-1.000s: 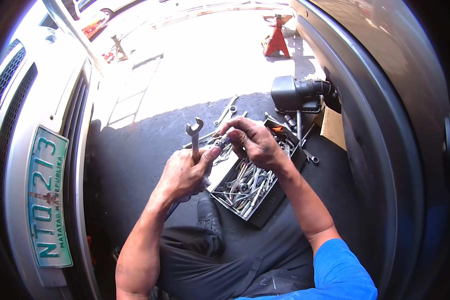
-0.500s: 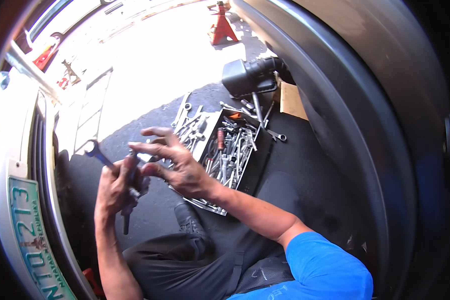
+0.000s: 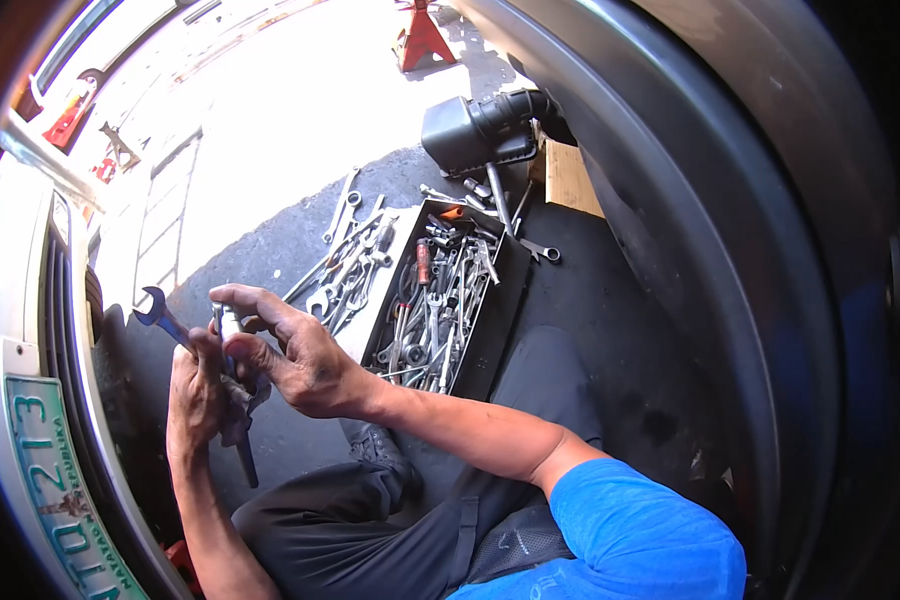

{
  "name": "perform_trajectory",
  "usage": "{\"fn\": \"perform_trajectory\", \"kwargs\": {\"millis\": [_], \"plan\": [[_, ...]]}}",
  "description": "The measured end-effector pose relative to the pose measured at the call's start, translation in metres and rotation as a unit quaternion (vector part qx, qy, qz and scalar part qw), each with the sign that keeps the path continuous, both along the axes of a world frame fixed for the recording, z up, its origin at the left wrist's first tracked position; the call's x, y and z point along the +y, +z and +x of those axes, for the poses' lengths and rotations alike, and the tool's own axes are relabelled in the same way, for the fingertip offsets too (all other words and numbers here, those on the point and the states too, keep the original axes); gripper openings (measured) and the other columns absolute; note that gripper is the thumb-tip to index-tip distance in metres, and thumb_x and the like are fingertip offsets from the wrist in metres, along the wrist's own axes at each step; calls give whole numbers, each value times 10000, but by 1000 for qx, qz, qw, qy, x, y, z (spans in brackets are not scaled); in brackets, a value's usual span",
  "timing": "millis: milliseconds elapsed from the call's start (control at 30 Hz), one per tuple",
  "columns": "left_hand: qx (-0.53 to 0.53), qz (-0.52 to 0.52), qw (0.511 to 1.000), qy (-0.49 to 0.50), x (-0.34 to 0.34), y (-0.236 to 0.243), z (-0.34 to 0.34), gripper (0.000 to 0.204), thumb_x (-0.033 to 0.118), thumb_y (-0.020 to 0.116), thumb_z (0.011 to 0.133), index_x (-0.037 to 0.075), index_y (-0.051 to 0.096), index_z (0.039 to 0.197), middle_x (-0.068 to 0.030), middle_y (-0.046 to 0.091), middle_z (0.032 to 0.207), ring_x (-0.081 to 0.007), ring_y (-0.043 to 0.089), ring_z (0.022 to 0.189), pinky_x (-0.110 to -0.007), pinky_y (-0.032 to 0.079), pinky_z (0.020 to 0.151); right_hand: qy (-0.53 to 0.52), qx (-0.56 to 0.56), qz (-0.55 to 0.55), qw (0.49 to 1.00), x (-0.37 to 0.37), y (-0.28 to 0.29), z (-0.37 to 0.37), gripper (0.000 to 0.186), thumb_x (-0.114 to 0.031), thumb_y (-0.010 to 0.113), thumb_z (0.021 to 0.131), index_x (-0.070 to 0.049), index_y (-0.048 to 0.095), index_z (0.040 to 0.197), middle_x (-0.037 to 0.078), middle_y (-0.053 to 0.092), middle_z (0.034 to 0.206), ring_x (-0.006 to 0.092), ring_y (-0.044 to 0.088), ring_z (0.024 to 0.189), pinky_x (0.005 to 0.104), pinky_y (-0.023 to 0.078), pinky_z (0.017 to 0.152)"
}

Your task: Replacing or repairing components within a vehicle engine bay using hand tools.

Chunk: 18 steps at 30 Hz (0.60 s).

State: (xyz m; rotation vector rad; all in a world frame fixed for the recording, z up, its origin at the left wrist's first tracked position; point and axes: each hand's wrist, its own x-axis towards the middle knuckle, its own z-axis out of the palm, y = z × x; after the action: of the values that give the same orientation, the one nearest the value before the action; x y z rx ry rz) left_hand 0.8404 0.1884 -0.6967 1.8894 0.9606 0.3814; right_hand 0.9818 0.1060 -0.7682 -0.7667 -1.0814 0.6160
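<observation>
Gripping a wrench (image 3: 169, 323) and a greyish bundle (image 3: 244, 402) left of the toolbox (image 3: 502, 295), the left hand (image 3: 197, 392) could lose one if its crowded fingers loosen; fingers of the right hand (image 3: 312, 366) pinch a shiny metal piece (image 3: 230, 320), also left of the toolbox, which so shallow a hold might drop.

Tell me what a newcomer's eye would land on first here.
Probably the open toolbox, crammed with metal tools, near the picture's middle. Left of it, the left hand grips an open-ended wrench while the right hand pinches a small shiny metal piece beside it. The bright blue sleeve at lower right and the red stand on the sunlit ground at the top also stand out.
</observation>
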Motion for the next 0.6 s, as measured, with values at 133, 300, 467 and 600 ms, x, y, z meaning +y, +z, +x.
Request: {"fn": "perform_trajectory", "kwargs": {"millis": [133,300,467,600], "plan": [[-15,48,998,-40,2,-2,-2,737,722,431,978,29,569,771,-19,575,646,-106,563,562,-282,449,499,10,35,-26,999,-1,6,-3,501,-278,587,1062,-7,468,1466,125,670,1163,110,633,969,263,529,850],[19,38,999,-14,-2,-1,12,720,712,515,954,36,541,707,-14,537,595,-110,551,525,-290,437,471,81,109,-80,988,4,-3,6,440,-304,507,1092,-1,522,1411,172,673,1196,181,659,1037,285,533,914],[48,48,995,66,9,0,-15,698,703,572,939,61,531,669,7,504,562,-75,508,491,-248,393,455,2,-5,-100,995,16,-72,54,504,-121,269,1030,-26,508,1463,214,542,1470,300,541,1350,435,505,1052],[17,46,997,66,-3,4,2,697,703,528,970,82,525,654,12,491,567,-69,456,507,-254,315,473,-560,21,-177,809,-33,-227,249,302,-249,521,1059,-2,662,1162,97,683,955,158,645,845,339,537,789]]}}
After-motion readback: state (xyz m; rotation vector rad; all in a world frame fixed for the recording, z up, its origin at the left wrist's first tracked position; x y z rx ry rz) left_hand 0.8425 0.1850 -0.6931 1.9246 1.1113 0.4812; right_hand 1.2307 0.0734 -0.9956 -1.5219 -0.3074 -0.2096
